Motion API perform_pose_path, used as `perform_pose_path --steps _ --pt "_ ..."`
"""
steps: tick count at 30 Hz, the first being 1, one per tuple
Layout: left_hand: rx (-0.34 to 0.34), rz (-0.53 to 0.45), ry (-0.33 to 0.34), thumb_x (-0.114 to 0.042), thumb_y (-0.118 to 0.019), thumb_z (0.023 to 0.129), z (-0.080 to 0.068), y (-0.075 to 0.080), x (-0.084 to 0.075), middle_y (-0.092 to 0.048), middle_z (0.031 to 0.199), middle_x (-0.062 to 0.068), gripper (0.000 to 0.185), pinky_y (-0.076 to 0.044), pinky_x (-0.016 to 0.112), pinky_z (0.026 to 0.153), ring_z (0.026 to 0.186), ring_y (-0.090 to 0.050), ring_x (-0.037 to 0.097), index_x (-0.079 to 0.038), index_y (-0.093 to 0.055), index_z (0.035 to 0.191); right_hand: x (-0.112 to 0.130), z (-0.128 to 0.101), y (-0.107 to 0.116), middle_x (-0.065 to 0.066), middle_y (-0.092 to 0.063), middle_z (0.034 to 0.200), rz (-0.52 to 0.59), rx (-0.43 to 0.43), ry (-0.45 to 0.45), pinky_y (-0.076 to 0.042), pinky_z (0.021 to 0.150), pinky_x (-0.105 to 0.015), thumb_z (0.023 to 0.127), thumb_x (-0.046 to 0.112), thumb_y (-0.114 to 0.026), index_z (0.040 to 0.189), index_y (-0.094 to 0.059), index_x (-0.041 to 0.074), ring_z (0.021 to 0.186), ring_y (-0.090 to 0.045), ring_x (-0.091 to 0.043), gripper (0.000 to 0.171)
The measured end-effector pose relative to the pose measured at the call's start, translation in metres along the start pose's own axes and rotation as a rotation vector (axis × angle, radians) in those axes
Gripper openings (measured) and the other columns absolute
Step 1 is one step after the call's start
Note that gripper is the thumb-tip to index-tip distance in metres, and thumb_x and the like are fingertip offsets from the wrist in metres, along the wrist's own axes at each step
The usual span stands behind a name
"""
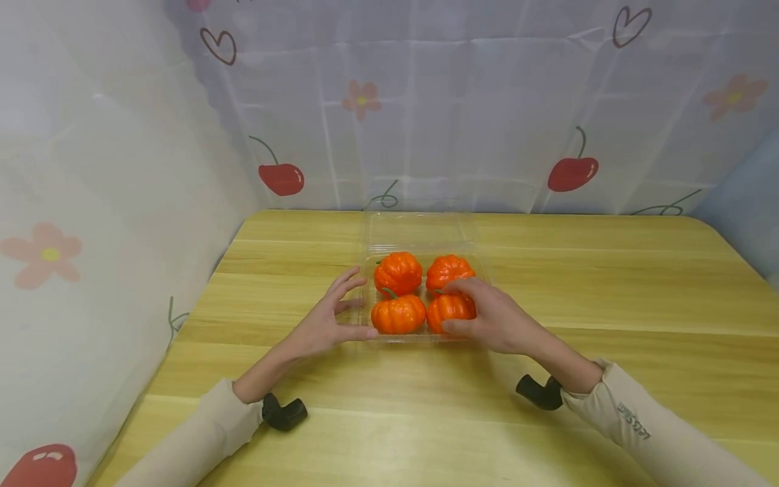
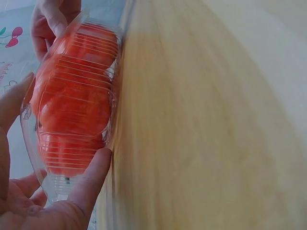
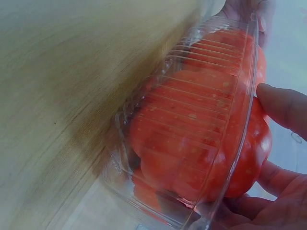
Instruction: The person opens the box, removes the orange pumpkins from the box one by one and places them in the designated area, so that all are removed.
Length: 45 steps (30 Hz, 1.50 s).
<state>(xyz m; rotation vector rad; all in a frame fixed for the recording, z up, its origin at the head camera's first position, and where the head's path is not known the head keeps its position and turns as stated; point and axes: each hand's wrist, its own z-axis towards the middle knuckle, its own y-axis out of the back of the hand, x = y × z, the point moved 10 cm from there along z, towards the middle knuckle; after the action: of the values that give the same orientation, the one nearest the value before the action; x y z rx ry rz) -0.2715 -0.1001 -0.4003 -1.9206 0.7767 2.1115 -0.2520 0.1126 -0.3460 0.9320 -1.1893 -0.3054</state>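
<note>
Pale cloth printed with cherries, flowers and hearts hangs around a light wooden table, and near the middle of that table sits a clear plastic clamshell tray with its lid folded back flat behind it. Four small orange pumpkins fill the tray in two rows: back left pumpkin, back right pumpkin, front left pumpkin and front right pumpkin. At the tray's left side, the left hand lies with fingers spread and nearly straight, thumb tip against the tray's front left corner, holding nothing; the left wrist view shows the thumb laid along the ribbed wall. From the other side, the right hand reaches in over the tray's right edge and cups the front right pumpkin, fingers curled over its top and thumb under its front, so that this pumpkin sits inside the grasp while resting in its compartment.
</note>
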Motion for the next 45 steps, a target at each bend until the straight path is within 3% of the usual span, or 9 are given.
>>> perform_pose_path --steps 10,17,24,35,45 --pt "0.0 0.002 0.013 -0.014 -0.083 0.082 -0.001 0.0 0.0 -0.006 0.163 -0.004 0.094 -0.054 0.04 0.09 0.136 -0.039 0.037 -0.008 -0.025 0.155 -0.002 0.0 0.002 -0.01 -0.062 0.113 0.044 -0.009 -0.03 -0.051 0.081 -0.04 0.084 0.017 -0.074 0.121 -0.062 0.002 0.097 -0.057 -0.027 0.041" --pt "0.006 -0.009 0.009 -0.012 -0.083 0.081 -0.001 0.001 0.001 -0.006 0.163 -0.004 0.094 -0.054 0.041 0.09 0.137 -0.038 0.038 -0.008 -0.025 0.155 -0.006 -0.004 0.006 -0.019 -0.055 0.13 0.101 -0.03 -0.068 -0.053 0.086 -0.044 0.086 0.02 -0.073 0.134 -0.054 -0.004 0.105 -0.057 -0.031 0.057" --pt "0.014 -0.012 0.013 -0.012 -0.083 0.081 -0.001 0.001 0.002 -0.007 0.163 -0.003 0.096 -0.054 0.041 0.091 0.138 -0.037 0.037 -0.01 -0.022 0.156 -0.006 -0.009 0.011 -0.015 -0.056 0.127 0.16 -0.052 -0.037 -0.054 0.08 -0.037 0.086 0.021 -0.075 0.128 -0.06 0.002 0.104 -0.056 -0.029 0.048" --pt "0.024 0.002 0.016 -0.012 -0.082 0.082 0.0 0.001 0.0 -0.008 0.163 0.001 0.101 -0.053 0.042 0.092 0.139 -0.034 0.036 -0.013 -0.017 0.158 0.003 -0.015 0.022 -0.013 -0.056 0.127 0.26 -0.079 0.045 -0.049 0.097 -0.051 0.088 0.021 -0.076 0.13 -0.059 0.002 0.11 -0.054 -0.029 0.049" --pt "0.038 -0.019 0.02 -0.012 -0.082 0.082 -0.001 0.0 0.002 -0.011 0.162 0.004 0.102 -0.053 0.042 0.093 0.139 -0.034 0.037 -0.015 -0.014 0.159 -0.003 -0.026 0.033 -0.011 -0.05 0.134 0.301 -0.109 0.024 -0.057 0.085 -0.035 0.089 0.02 -0.076 0.134 -0.056 0.007 0.113 -0.052 -0.031 0.051"
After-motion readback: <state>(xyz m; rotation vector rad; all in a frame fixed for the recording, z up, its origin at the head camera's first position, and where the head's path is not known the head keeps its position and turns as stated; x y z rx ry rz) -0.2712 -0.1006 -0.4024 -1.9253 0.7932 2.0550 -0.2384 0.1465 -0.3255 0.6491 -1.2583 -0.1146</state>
